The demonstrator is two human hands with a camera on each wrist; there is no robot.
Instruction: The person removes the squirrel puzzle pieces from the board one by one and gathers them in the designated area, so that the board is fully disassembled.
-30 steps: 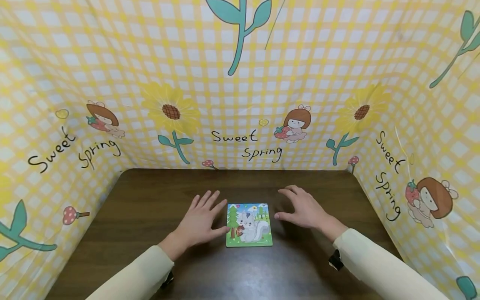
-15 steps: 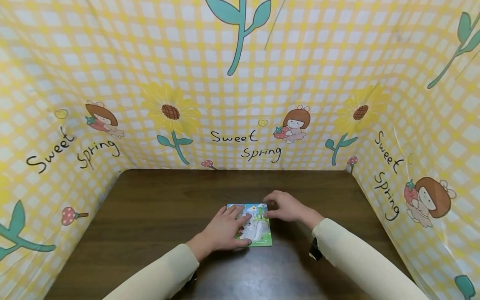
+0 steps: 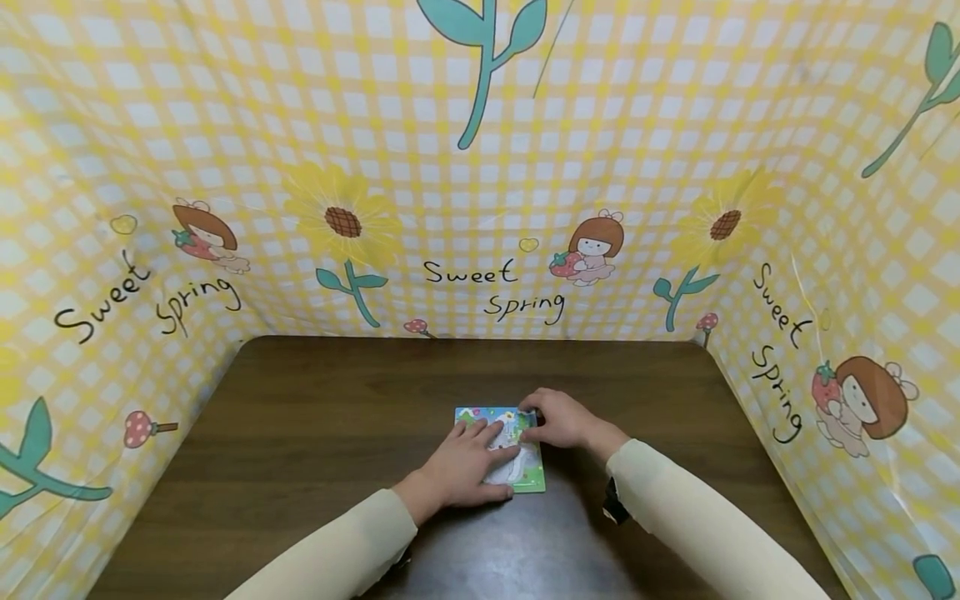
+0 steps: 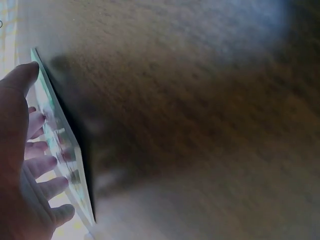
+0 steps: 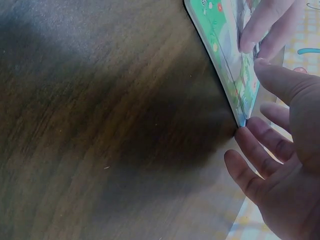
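Left hand point(image 3: 467, 468) lies spread, gripping nothing, over the picture board point(image 3: 532, 479) on the counter point(image 3: 337, 392); right hand point(image 3: 564, 419) touches the board's far-right corner, pinch unclear. Uneven pressing could skid the board.

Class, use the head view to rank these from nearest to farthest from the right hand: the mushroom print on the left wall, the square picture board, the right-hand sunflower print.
From the right hand:
1. Picture board: at its fingertips, towards the left.
2. Sunflower print: behind, up to the right.
3. Mushroom print: far off to the left.
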